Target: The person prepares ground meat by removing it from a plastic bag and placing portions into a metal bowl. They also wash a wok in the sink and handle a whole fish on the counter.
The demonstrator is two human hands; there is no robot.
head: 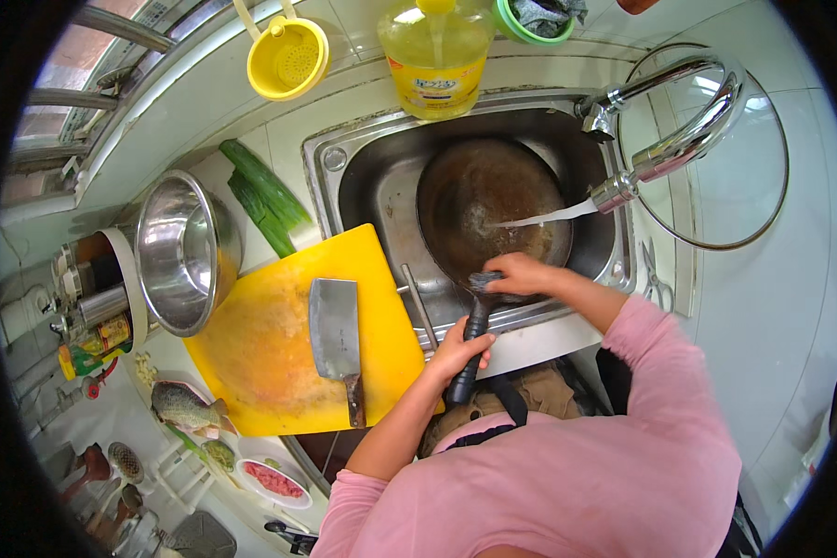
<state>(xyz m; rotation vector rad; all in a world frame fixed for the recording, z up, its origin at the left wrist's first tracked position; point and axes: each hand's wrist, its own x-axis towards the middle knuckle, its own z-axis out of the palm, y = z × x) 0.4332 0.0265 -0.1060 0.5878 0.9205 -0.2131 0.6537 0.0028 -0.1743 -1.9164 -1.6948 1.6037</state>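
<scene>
A dark wok (495, 202) lies in the stainless steel sink (383, 202), and water runs into it from the chrome faucet (617, 190). My left hand (460, 352) grips the wok's black handle (472, 363) over the sink's front edge. With my right hand (519, 274) I hold a grey scrubber (485, 280) against the wok near the base of the handle. Left of the sink, a cleaver (337, 331) rests flat on a yellow cutting board (265, 349).
Behind the board are a steel bowl (213, 258) and green leek leaves (265, 195). A fish (185, 408) and a plate of raw meat (275, 483) sit at the left. A dish soap bottle (436, 63) stands behind the sink; scissors (655, 279) and a glass lid (711, 153) are right.
</scene>
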